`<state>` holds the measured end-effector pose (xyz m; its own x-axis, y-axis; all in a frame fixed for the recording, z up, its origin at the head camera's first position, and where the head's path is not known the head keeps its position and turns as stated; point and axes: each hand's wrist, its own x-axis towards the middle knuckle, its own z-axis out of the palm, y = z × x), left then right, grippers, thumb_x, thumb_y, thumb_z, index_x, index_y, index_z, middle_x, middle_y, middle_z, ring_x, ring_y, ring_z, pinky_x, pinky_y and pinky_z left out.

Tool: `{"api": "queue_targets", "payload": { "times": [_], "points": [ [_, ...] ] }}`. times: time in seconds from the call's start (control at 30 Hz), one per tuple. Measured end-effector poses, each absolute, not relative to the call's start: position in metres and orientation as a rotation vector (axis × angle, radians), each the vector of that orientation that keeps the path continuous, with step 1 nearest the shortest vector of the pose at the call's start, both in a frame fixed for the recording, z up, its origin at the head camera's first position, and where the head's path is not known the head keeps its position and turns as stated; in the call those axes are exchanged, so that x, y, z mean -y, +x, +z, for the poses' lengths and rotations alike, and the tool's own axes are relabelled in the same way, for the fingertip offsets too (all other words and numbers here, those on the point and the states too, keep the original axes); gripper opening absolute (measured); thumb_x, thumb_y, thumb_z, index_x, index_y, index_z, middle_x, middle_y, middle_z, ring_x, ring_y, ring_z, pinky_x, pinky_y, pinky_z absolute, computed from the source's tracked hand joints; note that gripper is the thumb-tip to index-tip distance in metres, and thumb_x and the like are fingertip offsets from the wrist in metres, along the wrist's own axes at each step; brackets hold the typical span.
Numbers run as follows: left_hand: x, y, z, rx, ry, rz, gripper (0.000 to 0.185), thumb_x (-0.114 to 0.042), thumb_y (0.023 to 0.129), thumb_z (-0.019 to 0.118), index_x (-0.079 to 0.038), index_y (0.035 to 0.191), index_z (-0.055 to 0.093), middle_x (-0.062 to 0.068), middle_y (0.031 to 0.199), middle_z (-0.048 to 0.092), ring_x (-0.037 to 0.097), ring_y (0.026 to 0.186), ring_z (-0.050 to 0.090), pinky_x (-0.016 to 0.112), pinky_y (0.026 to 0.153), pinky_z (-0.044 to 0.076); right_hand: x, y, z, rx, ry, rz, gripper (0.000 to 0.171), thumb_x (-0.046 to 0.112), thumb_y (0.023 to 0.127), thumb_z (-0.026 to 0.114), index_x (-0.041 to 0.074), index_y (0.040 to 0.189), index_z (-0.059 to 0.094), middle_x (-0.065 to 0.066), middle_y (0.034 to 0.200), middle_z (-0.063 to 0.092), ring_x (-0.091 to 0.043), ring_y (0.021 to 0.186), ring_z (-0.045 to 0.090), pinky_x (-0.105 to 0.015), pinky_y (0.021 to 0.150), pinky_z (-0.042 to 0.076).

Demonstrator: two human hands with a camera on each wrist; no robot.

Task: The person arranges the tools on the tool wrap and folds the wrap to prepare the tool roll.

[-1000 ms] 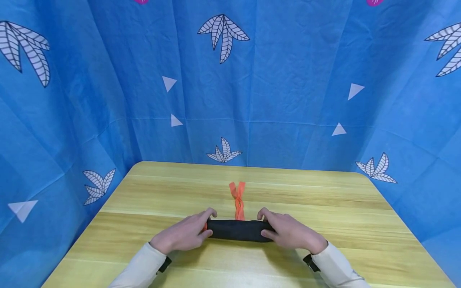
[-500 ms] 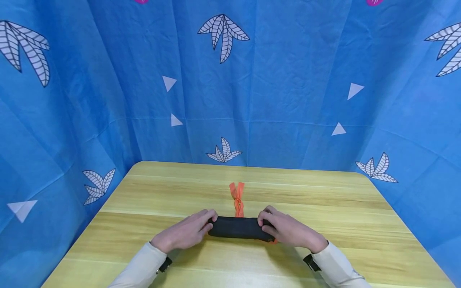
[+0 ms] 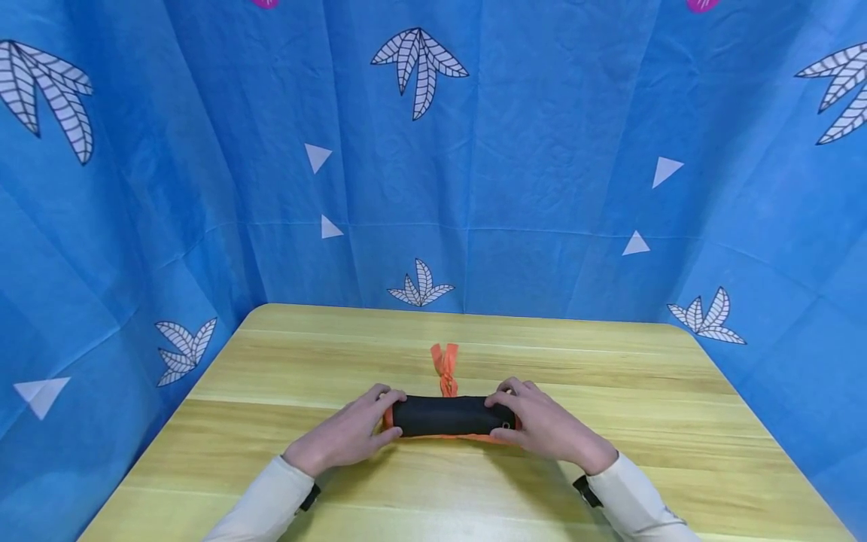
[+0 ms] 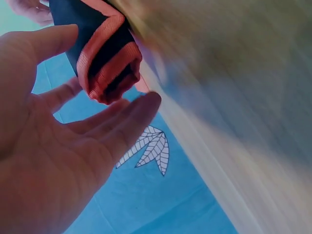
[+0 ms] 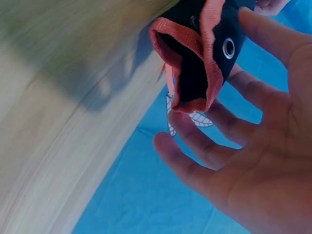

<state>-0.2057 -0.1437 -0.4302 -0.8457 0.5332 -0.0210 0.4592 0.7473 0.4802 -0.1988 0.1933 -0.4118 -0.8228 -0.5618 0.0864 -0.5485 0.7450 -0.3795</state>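
Note:
A black cloth roll with orange edging [image 3: 443, 416] lies across the table in the head view, and a metal eyelet [image 3: 506, 426] shows near its right end. My left hand [image 3: 352, 430] holds the left end between thumb and fingers; the left wrist view shows the coiled orange-edged layers [image 4: 109, 63] there. At the right end, my right hand [image 3: 545, 423] grips the roll the same way, its thumb on the near side. The right wrist view looks into that flattened, open end [image 5: 192, 73]. Orange ties [image 3: 447, 369], twisted together, stretch from beneath the roll toward the back.
The light wooden table [image 3: 325, 354] has rounded far corners. A blue curtain [image 3: 542, 150] with white leaf and triangle prints hangs behind it and along both sides.
The roll has turned over and shifted away from me, covering more of the orange ties. Its eyelet and the orange edge along its near side have come into view. Both hands followed it.

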Motion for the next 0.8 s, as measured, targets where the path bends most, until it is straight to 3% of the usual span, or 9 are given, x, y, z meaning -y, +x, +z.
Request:
{"api": "queue_targets", "payload": {
  "times": [0.17,0.37,0.63,0.8],
  "points": [
    [0.1431,-0.2038,-0.4312,-2.833,0.821,0.633,0.065,-0.033,0.100,0.067,-0.012,0.156,0.042,0.022,0.156,0.037,0.041,0.138,0.047,0.054,0.104,0.050,-0.1927,-0.1995,-0.4133,-2.925,-0.911,-0.508,0.051,0.030,0.089,0.081,0.011,0.135,0.065,-0.012,0.130,0.062,-0.035,0.114,0.060,-0.055,0.095,0.050],
    [0.1439,-0.2028,-0.4343,-2.850,0.871,0.522,0.072,-0.034,0.097,0.071,-0.009,0.157,0.040,0.016,0.149,0.048,0.034,0.131,0.053,0.051,0.104,0.050,-0.1920,-0.2002,-0.4195,-2.824,-0.795,-0.501,0.069,0.031,0.087,0.083,0.010,0.147,0.054,-0.012,0.135,0.064,-0.037,0.122,0.058,-0.056,0.098,0.050],
    [0.1425,-0.2047,-0.4332,-2.881,0.926,0.480,0.063,-0.032,0.095,0.075,-0.011,0.148,0.050,0.010,0.135,0.061,0.028,0.116,0.062,0.048,0.092,0.054,-0.1910,-0.1999,-0.4164,-2.763,-0.751,-0.560,0.063,0.028,0.084,0.085,0.014,0.138,0.056,-0.001,0.109,0.065,-0.017,0.094,0.057,-0.041,0.076,0.048],
    [0.1405,-0.2022,-0.4342,-2.884,0.948,0.454,0.059,-0.032,0.094,0.075,-0.012,0.145,0.054,0.009,0.134,0.063,0.026,0.112,0.065,0.044,0.089,0.056,-0.1928,-0.1991,-0.4117,-2.716,-0.751,-0.558,0.056,0.025,0.086,0.084,0.016,0.134,0.057,0.004,0.095,0.061,-0.013,0.077,0.051,-0.035,0.067,0.042]
  ]
}}
